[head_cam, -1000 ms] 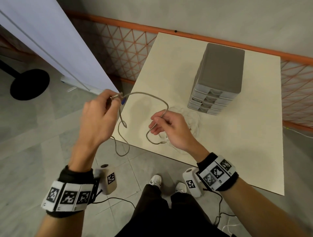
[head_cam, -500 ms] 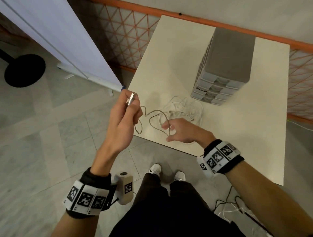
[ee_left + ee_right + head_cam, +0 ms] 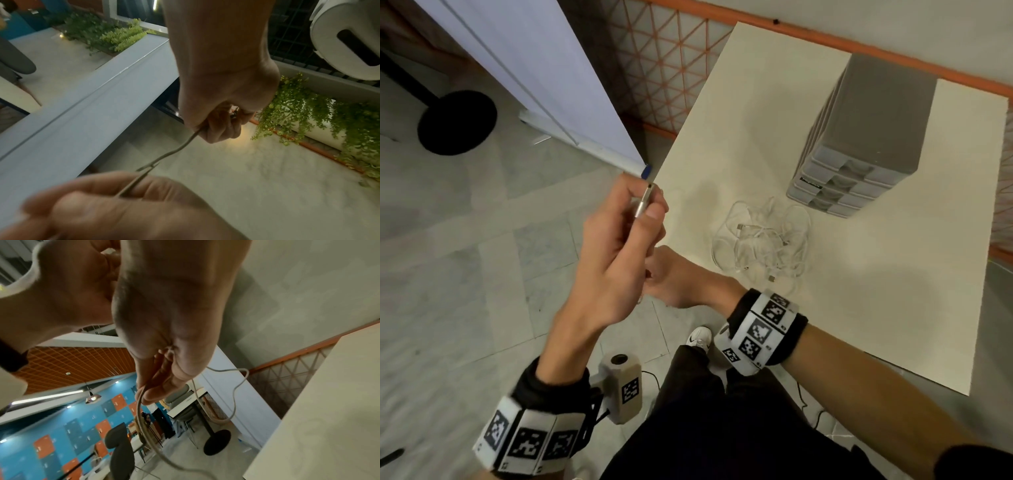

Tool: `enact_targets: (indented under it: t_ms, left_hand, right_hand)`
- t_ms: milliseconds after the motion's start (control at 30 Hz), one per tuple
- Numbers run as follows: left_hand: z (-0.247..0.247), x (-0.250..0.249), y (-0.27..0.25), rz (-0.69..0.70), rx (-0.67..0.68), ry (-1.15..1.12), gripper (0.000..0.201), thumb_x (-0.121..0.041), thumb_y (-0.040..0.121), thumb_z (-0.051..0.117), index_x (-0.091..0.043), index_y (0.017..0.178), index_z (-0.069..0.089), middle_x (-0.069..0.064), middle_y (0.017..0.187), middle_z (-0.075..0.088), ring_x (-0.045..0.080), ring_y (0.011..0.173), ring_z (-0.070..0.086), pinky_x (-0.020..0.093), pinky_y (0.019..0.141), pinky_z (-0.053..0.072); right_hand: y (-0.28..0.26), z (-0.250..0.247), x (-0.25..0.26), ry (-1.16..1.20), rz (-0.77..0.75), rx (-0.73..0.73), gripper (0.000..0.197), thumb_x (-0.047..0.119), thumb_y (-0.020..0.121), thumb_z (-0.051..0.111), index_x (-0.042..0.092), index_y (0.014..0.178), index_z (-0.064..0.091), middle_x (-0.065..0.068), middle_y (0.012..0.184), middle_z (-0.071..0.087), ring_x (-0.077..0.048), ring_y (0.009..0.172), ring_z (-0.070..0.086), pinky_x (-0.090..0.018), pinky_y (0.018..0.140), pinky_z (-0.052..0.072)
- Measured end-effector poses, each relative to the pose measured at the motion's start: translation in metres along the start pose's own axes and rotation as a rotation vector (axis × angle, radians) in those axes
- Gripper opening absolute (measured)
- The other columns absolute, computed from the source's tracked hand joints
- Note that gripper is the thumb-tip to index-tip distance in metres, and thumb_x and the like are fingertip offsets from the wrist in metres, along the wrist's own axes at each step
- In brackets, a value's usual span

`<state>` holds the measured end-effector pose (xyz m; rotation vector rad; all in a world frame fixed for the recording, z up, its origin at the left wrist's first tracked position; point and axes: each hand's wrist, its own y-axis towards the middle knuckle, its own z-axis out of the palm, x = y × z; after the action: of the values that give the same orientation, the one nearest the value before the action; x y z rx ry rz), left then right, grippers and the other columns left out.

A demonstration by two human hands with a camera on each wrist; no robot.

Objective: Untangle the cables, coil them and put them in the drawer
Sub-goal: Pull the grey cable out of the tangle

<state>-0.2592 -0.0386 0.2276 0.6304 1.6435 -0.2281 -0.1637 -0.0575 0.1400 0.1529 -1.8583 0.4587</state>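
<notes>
Cream table (image 3: 756,113); grey drawers (image 3: 873,113); white cables (image 3: 763,240); grey-beige cable (image 3: 141,423) with silver plug (image 3: 644,202); black wristbands (image 3: 767,325) with black-and-white square markers; orange lattice fence (image 3: 664,65); pale grey marbled floor (image 3: 448,240); black trousers (image 3: 722,428)

Left hand (image 3: 619,253) hides right hand's fingers (image 3: 654,270).

A square cream-topped table (image 3: 859,308) fills the 3 o'clock side over grey marble-patterned floor tiles (image 3: 465,274). An orange lattice railing (image 3: 671,68) runs at 12 o'clock, a pale lilac partition panel (image 3: 534,68) at 11, with a round black stand base (image 3: 457,123) at 10.
</notes>
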Motion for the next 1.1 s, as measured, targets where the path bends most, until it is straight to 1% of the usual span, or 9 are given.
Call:
enact_targets:
  t_ms: [133,267,300,367,400,533,800,967,1100]
  left_hand:
    - [-0.009,0.001,-0.006,0.026,-0.050,0.120,0.014,-0.020,0.099,0.042,-0.010,0.092,0.050,0.007,0.057,0.039,0.012,0.050,0.036,0.018,0.050,0.035]
    - [-0.012,0.028,-0.009,-0.055,-0.046,0.193,0.014,-0.019,0.101,0.044,-0.014,0.092,0.053,0.015,0.063,0.045,0.024,0.055,0.042,0.025,0.050,0.037]
    - [-0.010,0.041,-0.010,-0.090,-0.036,0.233,0.014,-0.019,0.101,0.044,-0.014,0.092,0.053,0.016,0.064,0.047,0.028,0.057,0.043,0.032,0.051,0.037]
    - [-0.004,0.071,-0.014,-0.187,-0.004,0.294,0.015,-0.021,0.101,0.044,-0.012,0.093,0.054,0.017,0.066,0.051,0.028,0.059,0.045,0.037,0.055,0.037]
    - [0.000,0.084,-0.017,-0.236,0.010,0.301,0.015,-0.021,0.101,0.045,-0.012,0.094,0.054,0.016,0.066,0.052,0.024,0.058,0.045,0.034,0.056,0.037]
    - [0.021,0.113,-0.021,-0.310,0.062,0.283,0.015,-0.017,0.105,0.043,-0.013,0.095,0.054,-0.004,0.063,0.047,0.010,0.057,0.040,0.027,0.057,0.035]
    - [0.058,0.118,-0.013,-0.280,0.234,0.252,0.023,-0.045,0.104,0.035,-0.034,0.084,0.036,0.004,0.067,0.041,0.018,0.061,0.037,0.042,0.062,0.039]
    - [0.074,0.118,0.002,-0.214,0.287,0.219,0.024,-0.040,0.108,0.031,-0.035,0.086,0.038,0.009,0.071,0.048,0.029,0.065,0.045,0.051,0.064,0.044]
    - [0.090,0.118,0.030,-0.107,0.309,0.201,0.023,-0.026,0.109,0.033,-0.014,0.096,0.048,0.005,0.081,0.058,0.022,0.073,0.052,0.041,0.068,0.045]
  right_hand:
    - [0.009,-0.003,0.014,-0.009,-0.004,-0.019,0.023,0.011,0.091,0.052,0.014,0.069,0.050,0.010,0.062,0.048,-0.003,0.055,0.050,-0.016,0.055,0.035]
    - [0.007,-0.009,-0.012,-0.126,0.128,0.013,0.026,0.024,0.090,0.065,0.027,0.066,0.054,0.011,0.064,0.055,0.004,0.059,0.055,-0.013,0.056,0.040]
    - [0.005,-0.011,-0.026,-0.192,0.189,0.050,0.018,0.032,0.087,0.069,0.021,0.074,0.063,0.004,0.072,0.064,-0.003,0.067,0.061,-0.020,0.061,0.046]
    - [0.000,-0.016,-0.064,-0.369,0.385,0.108,0.041,0.039,0.084,0.072,0.000,0.097,0.069,-0.017,0.095,0.072,-0.030,0.086,0.068,-0.044,0.077,0.056]
    - [-0.006,-0.021,-0.083,-0.438,0.468,0.113,0.043,0.037,0.085,0.072,-0.003,0.101,0.067,-0.021,0.100,0.071,-0.036,0.090,0.068,-0.046,0.080,0.057]
    - [-0.037,-0.038,-0.143,-0.651,0.528,-0.097,0.019,0.016,0.089,0.061,0.003,0.103,0.059,-0.017,0.107,0.062,-0.034,0.096,0.059,-0.041,0.079,0.052]
    - [-0.046,-0.039,-0.191,-1.091,0.503,-0.124,0.026,0.011,0.095,0.051,0.008,0.120,0.053,-0.012,0.126,0.049,-0.032,0.114,0.047,-0.039,0.084,0.046]
    - [-0.057,-0.063,-0.178,-0.696,0.497,-0.399,0.012,0.019,0.096,0.060,0.010,0.101,0.067,-0.005,0.104,0.059,-0.027,0.101,0.056,-0.041,0.083,0.050]
    - [-0.087,-0.098,-0.129,-0.326,0.382,-0.613,0.005,0.018,0.085,0.076,0.014,0.085,0.073,0.002,0.080,0.064,-0.009,0.072,0.059,-0.014,0.072,0.045]
